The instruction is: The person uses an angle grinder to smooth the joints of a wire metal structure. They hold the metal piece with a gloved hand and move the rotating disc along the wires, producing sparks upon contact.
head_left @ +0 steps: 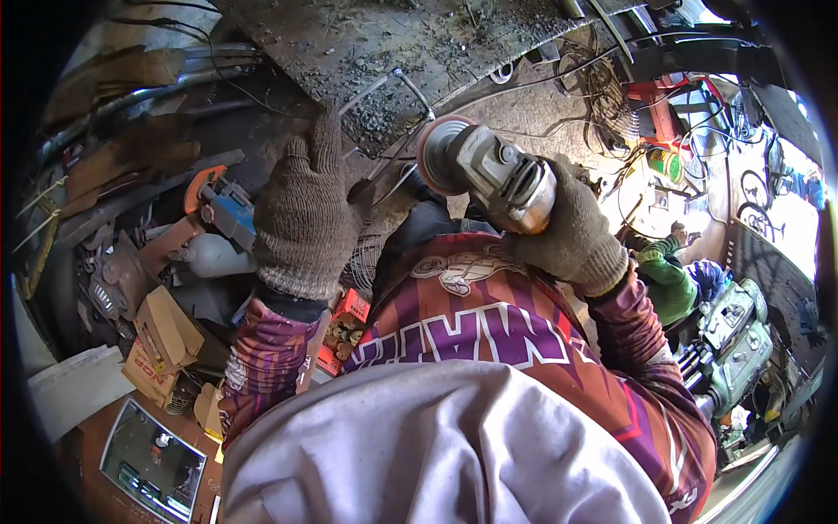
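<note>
My right hand (576, 223), in a grey-brown knitted glove, is closed round the body of an angle grinder (502, 166). The grinder's round reddish disc (436, 155) faces left, in front of my torso. My left hand (305, 214), gloved alike, is raised with fingers stretched out and pointing away from me; no object shows in it. Between the hands and beyond them, a bent thin metal rod frame (403, 80) rests at the corner of a grit-covered metal worktop (349, 44). Its lower end runs down close to the grinder disc; whether they touch I cannot tell.
At left lie a blue tool (231, 214), a pale rounded container (214, 256) and an opened cardboard box (166, 332). A red box of small parts (342, 332) stands beside my left forearm. Coiled cable (602, 87) lies far right; a person in green (668, 284) crouches near machinery (738, 341).
</note>
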Tool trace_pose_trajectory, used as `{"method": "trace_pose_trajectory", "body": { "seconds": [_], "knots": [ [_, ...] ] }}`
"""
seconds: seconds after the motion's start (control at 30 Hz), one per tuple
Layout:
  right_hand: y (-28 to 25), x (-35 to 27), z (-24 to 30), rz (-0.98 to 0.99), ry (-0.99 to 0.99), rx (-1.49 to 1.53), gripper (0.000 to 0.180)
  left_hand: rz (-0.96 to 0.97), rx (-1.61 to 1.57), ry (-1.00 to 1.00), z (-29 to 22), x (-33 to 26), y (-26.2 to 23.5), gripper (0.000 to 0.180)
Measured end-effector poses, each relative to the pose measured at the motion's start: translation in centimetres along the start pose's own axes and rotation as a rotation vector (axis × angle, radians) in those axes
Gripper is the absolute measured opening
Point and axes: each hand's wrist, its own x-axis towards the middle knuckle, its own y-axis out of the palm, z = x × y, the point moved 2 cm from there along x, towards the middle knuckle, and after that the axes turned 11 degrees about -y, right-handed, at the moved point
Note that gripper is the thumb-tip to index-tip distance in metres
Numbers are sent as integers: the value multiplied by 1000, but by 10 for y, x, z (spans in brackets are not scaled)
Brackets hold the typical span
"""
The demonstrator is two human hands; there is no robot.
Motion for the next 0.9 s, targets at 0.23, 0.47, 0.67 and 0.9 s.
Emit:
{"method": "trace_pose_trajectory", "body": {
  "seconds": [0.23,0.47,0.67,0.9],
  "knots": [
    [0,9,3,58,-49,97,94,-91,66,111,2,-9,3,91],
    [0,22,11,64,-124,22,79,-191,144,146,10,-10,21,78],
    [0,23,16,81,-118,61,77,-310,113,198,12,-4,35,72],
    [-12,6,12,152,-66,-73,83,-204,-103,102,14,-12,20,79]
  ]
}}
